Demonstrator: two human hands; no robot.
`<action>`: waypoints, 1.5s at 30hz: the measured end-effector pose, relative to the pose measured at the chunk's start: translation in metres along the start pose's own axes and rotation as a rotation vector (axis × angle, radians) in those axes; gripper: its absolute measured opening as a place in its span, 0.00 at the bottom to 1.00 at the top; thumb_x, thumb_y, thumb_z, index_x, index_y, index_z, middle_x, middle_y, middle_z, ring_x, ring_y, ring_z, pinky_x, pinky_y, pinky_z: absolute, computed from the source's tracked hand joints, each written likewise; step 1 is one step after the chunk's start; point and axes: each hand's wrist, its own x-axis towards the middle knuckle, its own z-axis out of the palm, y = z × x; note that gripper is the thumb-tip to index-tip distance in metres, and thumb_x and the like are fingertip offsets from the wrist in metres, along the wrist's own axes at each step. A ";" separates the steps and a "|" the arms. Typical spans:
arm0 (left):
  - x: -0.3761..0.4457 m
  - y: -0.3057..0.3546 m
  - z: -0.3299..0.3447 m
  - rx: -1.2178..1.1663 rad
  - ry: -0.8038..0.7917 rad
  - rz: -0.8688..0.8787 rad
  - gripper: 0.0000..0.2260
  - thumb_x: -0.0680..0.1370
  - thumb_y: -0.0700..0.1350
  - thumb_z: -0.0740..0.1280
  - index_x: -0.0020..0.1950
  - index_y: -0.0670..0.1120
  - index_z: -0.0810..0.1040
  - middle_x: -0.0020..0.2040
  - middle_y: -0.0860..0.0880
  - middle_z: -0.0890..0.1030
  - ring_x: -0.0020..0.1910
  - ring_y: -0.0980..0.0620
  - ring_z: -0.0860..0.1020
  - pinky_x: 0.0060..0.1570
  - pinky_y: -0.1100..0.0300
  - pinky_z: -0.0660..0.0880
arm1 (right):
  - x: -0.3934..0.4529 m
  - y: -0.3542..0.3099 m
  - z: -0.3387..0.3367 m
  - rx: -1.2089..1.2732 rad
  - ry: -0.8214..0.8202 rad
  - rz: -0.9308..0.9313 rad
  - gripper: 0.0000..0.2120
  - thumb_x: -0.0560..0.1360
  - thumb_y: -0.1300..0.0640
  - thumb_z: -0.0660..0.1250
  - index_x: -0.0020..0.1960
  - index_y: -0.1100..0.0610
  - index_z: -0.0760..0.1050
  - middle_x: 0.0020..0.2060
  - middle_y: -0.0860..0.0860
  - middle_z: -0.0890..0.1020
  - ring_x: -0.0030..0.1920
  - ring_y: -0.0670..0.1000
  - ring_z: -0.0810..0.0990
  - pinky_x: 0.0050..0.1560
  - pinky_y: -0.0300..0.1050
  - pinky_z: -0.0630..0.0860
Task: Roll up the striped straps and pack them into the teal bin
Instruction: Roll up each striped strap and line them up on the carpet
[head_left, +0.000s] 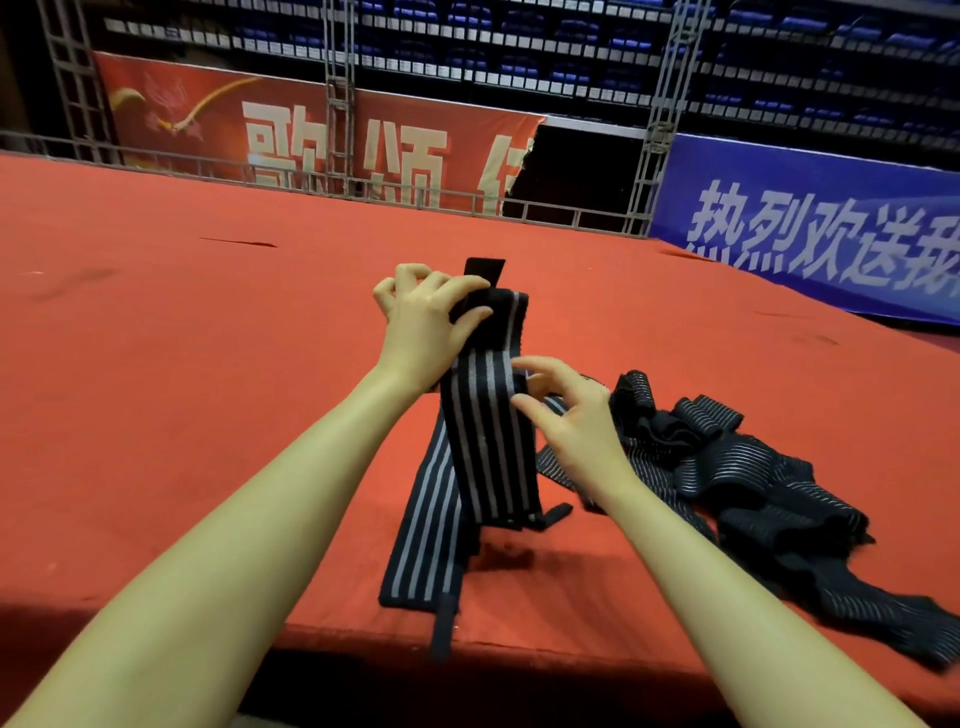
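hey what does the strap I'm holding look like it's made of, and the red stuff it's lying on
The strap looks like woven elastic fabric, matte black with grey stripes; it bends and drapes softly from the left hand. Its plain black end tab may be hook-and-loop, unclear. The red cover looks like matte felt or thin carpet, with scuffs and wrinkles.

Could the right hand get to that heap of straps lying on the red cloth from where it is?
Probably yes: the right hand hovers beside the heap of straps, with nothing between them, though its fingers touch the held strap.
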 end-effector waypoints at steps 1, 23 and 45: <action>0.001 0.000 -0.006 -0.002 -0.004 0.011 0.11 0.73 0.53 0.69 0.53 0.50 0.82 0.42 0.52 0.82 0.54 0.40 0.73 0.45 0.60 0.48 | 0.000 -0.010 -0.002 -0.011 -0.011 -0.034 0.15 0.72 0.50 0.69 0.53 0.31 0.75 0.43 0.45 0.82 0.50 0.48 0.80 0.61 0.63 0.69; -0.079 -0.041 -0.014 -0.012 -0.241 -0.167 0.12 0.75 0.51 0.69 0.57 0.52 0.81 0.47 0.53 0.82 0.58 0.45 0.68 0.47 0.58 0.49 | -0.052 0.008 0.065 0.010 -0.183 0.085 0.11 0.74 0.60 0.70 0.47 0.42 0.80 0.41 0.35 0.81 0.44 0.38 0.77 0.57 0.49 0.71; -0.127 -0.081 0.074 -0.100 -0.373 -0.204 0.14 0.75 0.51 0.67 0.60 0.52 0.79 0.54 0.57 0.81 0.58 0.48 0.70 0.46 0.58 0.50 | -0.034 0.099 0.098 -0.347 -0.224 0.242 0.24 0.81 0.52 0.59 0.75 0.50 0.59 0.74 0.47 0.64 0.74 0.47 0.59 0.65 0.42 0.48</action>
